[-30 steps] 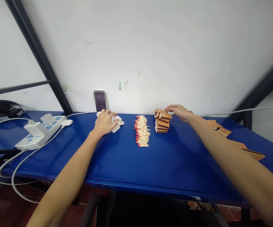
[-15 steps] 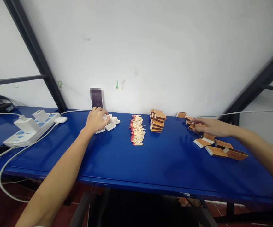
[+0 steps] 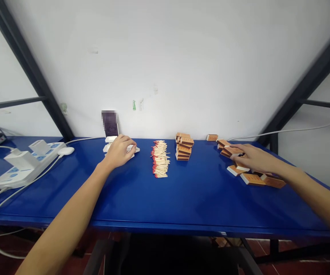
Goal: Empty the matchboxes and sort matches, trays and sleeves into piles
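Note:
At the left, my left hand [image 3: 120, 152] is closed with its thumb and forefinger on a white matchbox tray [image 3: 129, 148]. More white trays [image 3: 111, 139] lie around and partly under it. On the right, my right hand [image 3: 255, 157] has thumb and fingers closed around an orange-brown matchbox sleeve [image 3: 235, 150]. Below and beside that hand is a loose pile of similar matchbox sleeves [image 3: 253, 179], some hidden by it. Between the hands lies a long heap of red-tipped matches [image 3: 161, 160]. Right of the matches stands a stack of matchbox sleeves [image 3: 183, 149].
A lone matchbox sleeve [image 3: 212, 137] sits by the wall. A dark phone-like panel [image 3: 110, 123] leans there behind the trays. A power strip [image 3: 24, 168] with chargers and white cables occupies the left of the blue table [image 3: 165, 202]. Black frame bars [image 3: 305, 84] slant at both sides.
The view has shifted, so things appear farther left. My left hand has moved right over the trays, uncovering some on its left. My right hand has come down and closed on a sleeve.

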{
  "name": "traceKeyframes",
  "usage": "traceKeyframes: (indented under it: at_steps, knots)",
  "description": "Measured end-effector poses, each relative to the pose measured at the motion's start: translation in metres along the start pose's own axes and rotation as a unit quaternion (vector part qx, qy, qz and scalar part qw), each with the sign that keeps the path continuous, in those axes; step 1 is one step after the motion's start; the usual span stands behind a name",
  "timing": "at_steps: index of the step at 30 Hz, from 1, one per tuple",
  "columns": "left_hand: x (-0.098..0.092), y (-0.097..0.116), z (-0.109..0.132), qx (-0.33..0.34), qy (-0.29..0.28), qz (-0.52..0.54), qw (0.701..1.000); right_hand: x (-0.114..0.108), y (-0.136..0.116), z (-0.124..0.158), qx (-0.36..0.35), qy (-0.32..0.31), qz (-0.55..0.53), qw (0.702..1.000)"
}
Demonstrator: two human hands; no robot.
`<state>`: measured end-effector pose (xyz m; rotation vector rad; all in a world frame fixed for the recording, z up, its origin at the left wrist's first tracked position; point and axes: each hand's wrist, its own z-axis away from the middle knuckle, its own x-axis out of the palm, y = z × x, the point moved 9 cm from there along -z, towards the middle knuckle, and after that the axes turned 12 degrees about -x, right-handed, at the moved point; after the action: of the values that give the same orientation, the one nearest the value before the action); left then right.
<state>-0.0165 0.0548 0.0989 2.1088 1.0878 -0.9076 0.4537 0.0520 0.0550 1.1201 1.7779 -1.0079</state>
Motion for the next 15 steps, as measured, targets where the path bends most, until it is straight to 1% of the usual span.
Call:
traceKeyframes:
  at_steps: [3,5,7,9,10,11,13,15]
  knots:
    - [-0.002,0.005,0.001,0.010,0.003,0.009,1.000,0.016,0.011,-0.010,0.033,-0.060,0.023,0.997]
    - [-0.002,0.008,0.002,0.015,0.008,0.014,1.000,0.019,0.012,-0.014,0.052,-0.069,0.051,0.995]
    - [-0.001,0.013,0.003,0.024,0.011,0.020,0.999,0.016,0.003,-0.016,0.064,-0.058,0.089,0.992]
    - [0.000,0.022,0.005,0.039,0.012,0.028,0.999,0.006,-0.022,-0.017,0.036,-0.005,0.106,0.994]
    - [0.002,0.028,0.006,0.047,0.011,0.032,0.998,-0.001,-0.042,-0.016,-0.004,0.036,0.098,0.994]
    - [0.003,0.034,0.008,0.055,0.007,0.037,0.998,-0.009,-0.066,-0.014,-0.058,0.080,0.074,0.992]
    - [0.008,0.049,0.011,0.068,-0.010,0.046,0.997,-0.024,-0.114,-0.005,-0.155,0.150,0.011,0.976]
    - [0.014,0.064,0.014,0.081,-0.031,0.052,0.995,-0.034,-0.151,0.003,-0.205,0.184,-0.047,0.960]
